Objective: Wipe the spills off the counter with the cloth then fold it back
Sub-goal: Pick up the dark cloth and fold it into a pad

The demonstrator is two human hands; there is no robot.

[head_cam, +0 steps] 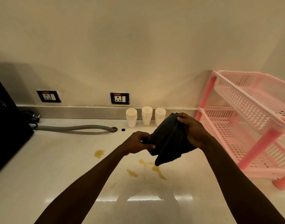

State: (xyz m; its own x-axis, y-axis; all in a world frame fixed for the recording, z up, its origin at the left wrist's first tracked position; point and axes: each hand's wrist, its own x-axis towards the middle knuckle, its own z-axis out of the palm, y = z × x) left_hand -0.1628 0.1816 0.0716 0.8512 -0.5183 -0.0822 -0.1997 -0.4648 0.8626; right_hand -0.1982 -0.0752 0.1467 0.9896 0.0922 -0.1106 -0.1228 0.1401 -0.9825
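Both hands hold the dark cloth point(168, 141) up in the air above the counter point(57, 167). The left hand point(137, 143) pinches the lower left edge of the cloth between thumb and fingers. The right hand point(193, 130) is closed on the upper right part, with the fingers curled over the top corner. Between the two hands the cloth hangs in folds, and its lowest tip points down, just over the spills.

Yellow-brown spills point(145, 168) lie on the counter below the hands and between the forearms; one more spot point(99, 153) lies to the left of the left hand. Behind the hands, three stacks of white paper cups point(145, 116) stand against the wall. A pink plastic rack point(245, 120) stands just to the right of the right hand. Far to the left of the left hand, a grey hose point(74, 127) lies on the counter.
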